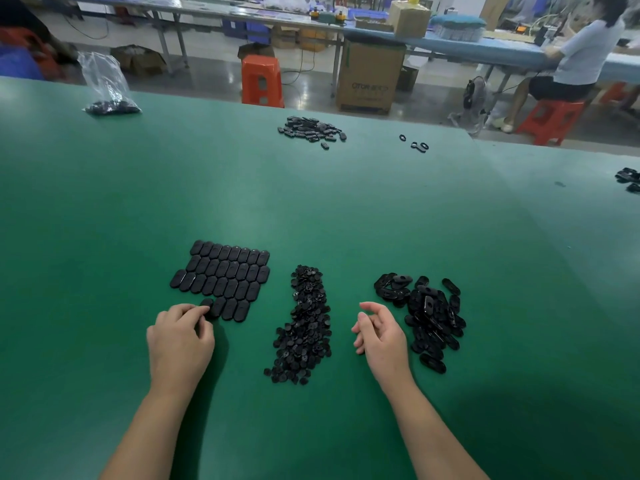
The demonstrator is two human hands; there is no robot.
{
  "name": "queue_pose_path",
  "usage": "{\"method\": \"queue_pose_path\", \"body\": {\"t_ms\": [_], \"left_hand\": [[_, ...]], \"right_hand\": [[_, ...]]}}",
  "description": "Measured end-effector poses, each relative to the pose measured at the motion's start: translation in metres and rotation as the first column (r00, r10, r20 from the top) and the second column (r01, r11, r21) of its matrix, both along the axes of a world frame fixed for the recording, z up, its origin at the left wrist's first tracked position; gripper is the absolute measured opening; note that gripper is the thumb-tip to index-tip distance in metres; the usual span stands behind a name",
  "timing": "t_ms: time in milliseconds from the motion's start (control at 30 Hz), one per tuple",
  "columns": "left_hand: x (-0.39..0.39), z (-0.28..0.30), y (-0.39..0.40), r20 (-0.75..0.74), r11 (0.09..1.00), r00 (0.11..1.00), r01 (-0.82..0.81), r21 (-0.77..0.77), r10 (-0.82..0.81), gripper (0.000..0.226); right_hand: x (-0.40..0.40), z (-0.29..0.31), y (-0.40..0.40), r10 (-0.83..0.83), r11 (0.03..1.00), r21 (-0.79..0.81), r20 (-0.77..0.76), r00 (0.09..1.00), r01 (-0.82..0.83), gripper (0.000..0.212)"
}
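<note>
Black oval covers (225,275) already stand in nearly four neat rows on the green surface (311,209), the left hand (180,341) pinching another cover (207,304) in its fingers at the near row's end, the right hand (381,337) slack-fingered and empty beside a large unsorted pile (429,317).

Hemmed in ahead by the tiled block of oval caps (221,278), the long heap of small black discs (304,323) and the loose pile of oval frames (427,313), with bare lanes of green table (311,202) between them and wide open beyond.
</note>
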State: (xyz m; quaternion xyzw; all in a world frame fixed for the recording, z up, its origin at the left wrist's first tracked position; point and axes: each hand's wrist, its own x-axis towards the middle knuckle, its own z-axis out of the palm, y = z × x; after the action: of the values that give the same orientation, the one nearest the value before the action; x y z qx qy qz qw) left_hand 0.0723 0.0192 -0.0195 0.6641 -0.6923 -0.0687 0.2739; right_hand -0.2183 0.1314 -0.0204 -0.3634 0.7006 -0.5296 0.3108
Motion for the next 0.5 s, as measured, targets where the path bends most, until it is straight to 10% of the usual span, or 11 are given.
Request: {"method": "queue_pose_path", "body": {"t_ms": [500], "left_hand": [[-0.0054, 0.0008, -0.0028, 0.012, 1.000, 1.000, 0.001, 0.019, -0.001, 0.022]], "right_hand": [[0.0006, 0.0005, 0.0000, -0.002, 1.000, 0.006, -0.017, 1.000, 0.002, 0.014]]}}
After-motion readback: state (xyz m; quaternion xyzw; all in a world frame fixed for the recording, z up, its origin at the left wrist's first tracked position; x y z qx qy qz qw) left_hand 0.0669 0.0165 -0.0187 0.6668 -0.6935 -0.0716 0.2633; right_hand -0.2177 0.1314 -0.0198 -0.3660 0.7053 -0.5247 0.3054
